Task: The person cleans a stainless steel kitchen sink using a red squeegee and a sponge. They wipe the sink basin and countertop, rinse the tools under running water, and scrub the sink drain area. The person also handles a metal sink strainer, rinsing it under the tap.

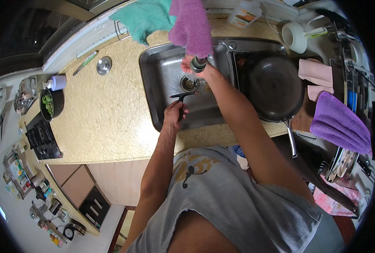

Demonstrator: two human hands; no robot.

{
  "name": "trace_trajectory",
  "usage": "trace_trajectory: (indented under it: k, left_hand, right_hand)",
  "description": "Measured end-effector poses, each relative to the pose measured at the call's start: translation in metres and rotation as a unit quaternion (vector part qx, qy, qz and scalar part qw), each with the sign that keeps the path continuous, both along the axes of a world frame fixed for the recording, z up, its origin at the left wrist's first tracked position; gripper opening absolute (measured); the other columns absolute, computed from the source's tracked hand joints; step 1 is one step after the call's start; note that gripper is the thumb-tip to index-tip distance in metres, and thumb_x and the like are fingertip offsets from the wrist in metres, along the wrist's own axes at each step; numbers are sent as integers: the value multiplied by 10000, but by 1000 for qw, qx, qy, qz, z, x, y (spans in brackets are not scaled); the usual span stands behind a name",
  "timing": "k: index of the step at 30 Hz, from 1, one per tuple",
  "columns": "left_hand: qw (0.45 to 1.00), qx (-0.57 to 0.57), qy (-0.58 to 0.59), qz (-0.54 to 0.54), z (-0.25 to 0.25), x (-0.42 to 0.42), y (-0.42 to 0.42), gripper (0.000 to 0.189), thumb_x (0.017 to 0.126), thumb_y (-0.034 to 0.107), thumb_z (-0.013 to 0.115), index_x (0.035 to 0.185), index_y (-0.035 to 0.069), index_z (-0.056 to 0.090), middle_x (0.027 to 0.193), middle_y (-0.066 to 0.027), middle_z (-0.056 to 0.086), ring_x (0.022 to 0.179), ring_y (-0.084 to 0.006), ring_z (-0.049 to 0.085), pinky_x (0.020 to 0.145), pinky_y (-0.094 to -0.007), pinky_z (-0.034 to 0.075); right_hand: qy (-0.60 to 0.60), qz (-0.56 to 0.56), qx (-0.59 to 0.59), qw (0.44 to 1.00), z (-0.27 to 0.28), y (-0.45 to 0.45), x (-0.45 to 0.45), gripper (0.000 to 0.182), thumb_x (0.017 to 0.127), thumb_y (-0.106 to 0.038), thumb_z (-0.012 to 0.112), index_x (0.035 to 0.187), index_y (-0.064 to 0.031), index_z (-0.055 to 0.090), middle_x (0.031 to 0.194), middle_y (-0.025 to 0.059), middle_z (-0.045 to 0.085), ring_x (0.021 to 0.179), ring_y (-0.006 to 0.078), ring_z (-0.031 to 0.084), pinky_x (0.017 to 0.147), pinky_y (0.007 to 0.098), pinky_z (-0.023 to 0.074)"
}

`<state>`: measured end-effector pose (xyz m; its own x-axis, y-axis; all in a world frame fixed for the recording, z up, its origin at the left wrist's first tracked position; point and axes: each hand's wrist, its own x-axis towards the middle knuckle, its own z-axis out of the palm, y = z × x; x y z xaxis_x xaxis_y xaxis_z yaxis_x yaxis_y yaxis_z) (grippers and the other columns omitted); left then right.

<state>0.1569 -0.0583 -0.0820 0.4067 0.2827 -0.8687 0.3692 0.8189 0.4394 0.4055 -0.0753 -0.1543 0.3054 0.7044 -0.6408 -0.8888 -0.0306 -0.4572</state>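
My left hand [173,113] grips the handle of a black T-shaped tool [181,95], perhaps a small squeegee or peeler. Its crosspiece is held over the steel sink basin [159,79], close to the drain strainer [189,83], which has small bits in it. My right hand [204,71] is at the faucet spout [198,63], its fingers partly hidden by the spout. Water falls from the spout toward the drain. Whether this hand holds anything cannot be made out. Over the faucet hangs a pink-purple cloth [190,28].
Right of the basin rests a large black frying pan [271,85], its handle [291,140] jutting past the counter's front edge. A knife [85,62] and a small metal bowl [104,65] lie on the left counter. Farther left stands a pot of greens [48,104] near the stove [43,136].
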Motion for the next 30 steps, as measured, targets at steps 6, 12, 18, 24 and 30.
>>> trace_trajectory:
  k: [6,12,18,24,30]
  left_hand:
    - [1000,-1,3,-8,-3,2,-2,237,936,150,574,1142,34,584,892,-71,673,636,-144,624,477,-243,447]
    - [1000,-6,20,11,-6,-3,-2,246,934,145,572,1153,35,582,877,-72,672,605,-135,614,468,-240,443]
    - [1000,20,17,-15,7,12,-3,339,915,142,588,1229,26,539,862,-57,660,620,-124,622,463,-229,434]
    - [998,51,-5,28,-3,37,4,378,885,59,576,1256,18,518,903,-84,648,669,-165,641,482,-256,471]
    - [993,14,-118,27,-32,81,18,246,883,100,610,1122,45,628,915,-90,670,737,-165,650,566,-277,547]
  right_hand:
    - [-617,-83,-323,713,-67,-56,88,258,877,-215,554,989,-27,691,1030,197,674,1005,338,634,905,358,492]
    - [-542,99,-425,718,-6,-44,9,330,870,-241,563,1110,-33,651,1153,241,621,1061,386,608,944,402,477]
    - [-165,85,-216,958,16,-24,-42,357,922,-404,594,988,-53,610,853,34,599,705,162,577,663,314,540]
    - [-183,202,-142,952,81,-15,-54,322,926,-355,567,982,-44,631,874,78,637,754,176,631,668,302,524]
    - [-330,275,-57,901,154,-53,-69,305,939,-255,571,1084,-2,662,960,37,662,816,97,600,745,253,486]
